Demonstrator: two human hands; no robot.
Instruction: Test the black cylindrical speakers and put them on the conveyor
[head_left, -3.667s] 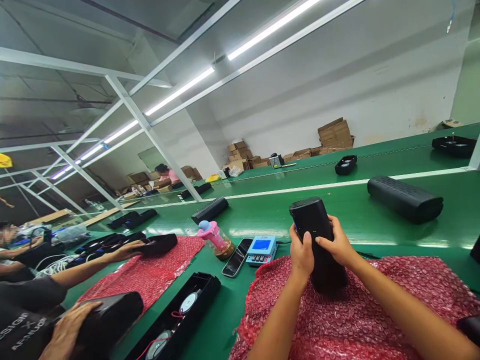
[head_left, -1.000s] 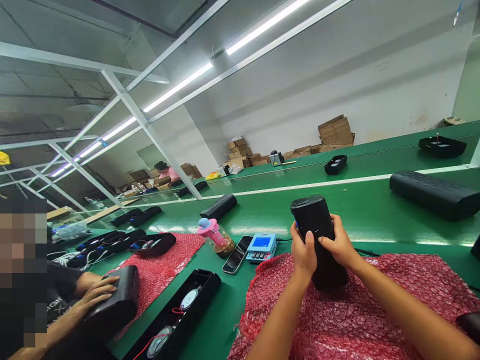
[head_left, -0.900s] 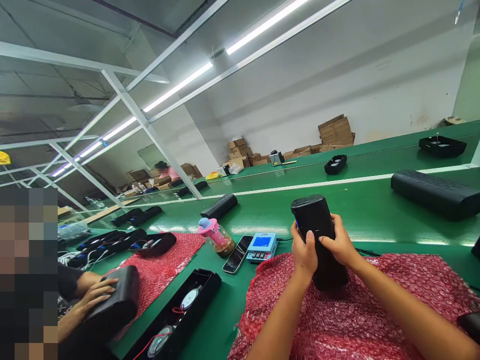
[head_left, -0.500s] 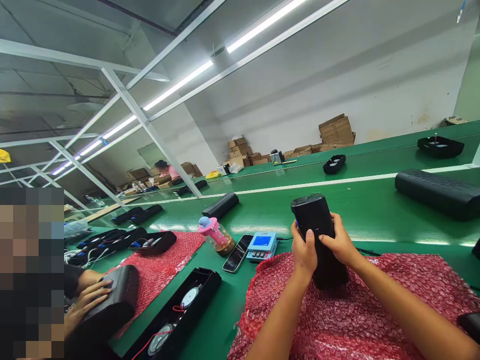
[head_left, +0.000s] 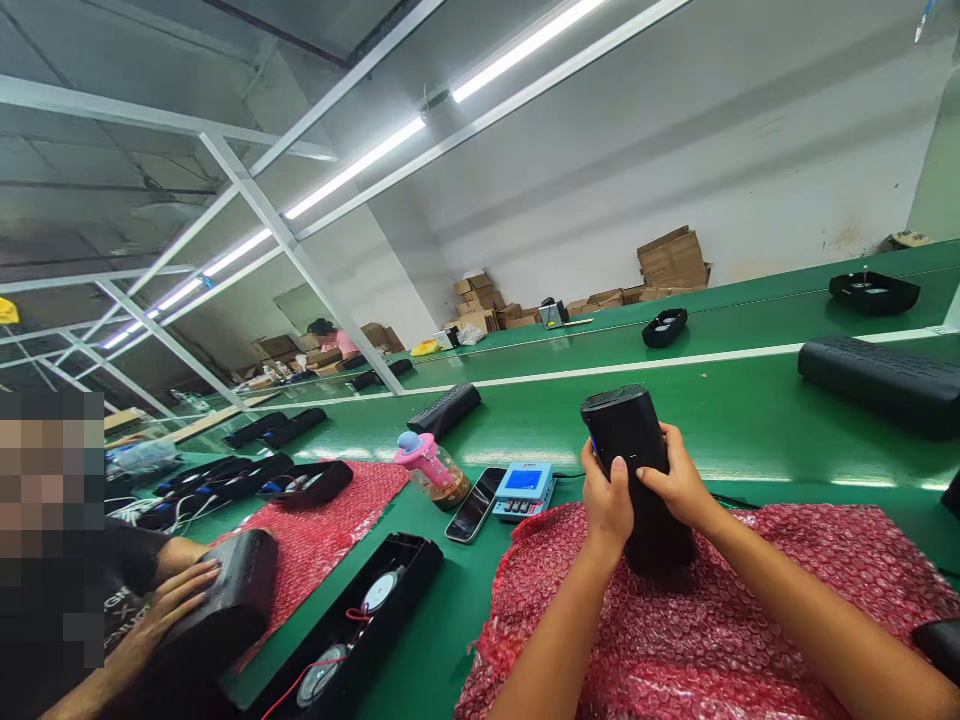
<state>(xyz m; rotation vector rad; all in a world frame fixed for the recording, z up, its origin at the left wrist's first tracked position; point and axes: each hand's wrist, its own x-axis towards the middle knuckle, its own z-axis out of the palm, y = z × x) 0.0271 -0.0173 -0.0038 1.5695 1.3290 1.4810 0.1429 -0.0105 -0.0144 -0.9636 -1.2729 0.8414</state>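
Note:
A black speaker housing (head_left: 637,425) stands upright on a sheet of red bubble wrap (head_left: 810,590), its top tilted slightly. My left hand (head_left: 609,500) wraps around its left side, the thumb on the near face. From the right, my right hand (head_left: 675,475) grips it too, with the thumb pressed against the same face. The fingers behind the housing are hidden. Just left of the wrap lie a blue meter with a screen (head_left: 523,490) and a phone (head_left: 475,505).
A drink cup with a pink lid (head_left: 431,468) stands beside the phone. An opened speaker shell (head_left: 352,625) with red wires lies to the left. A co-worker's hand (head_left: 176,600) rests on another black housing (head_left: 240,590). More housings (head_left: 881,385) sit on the green bench.
My hands and the housing hold nearly the same position. The co-worker at the left has shifted slightly, and the distant shells on the right have moved a little to the left.

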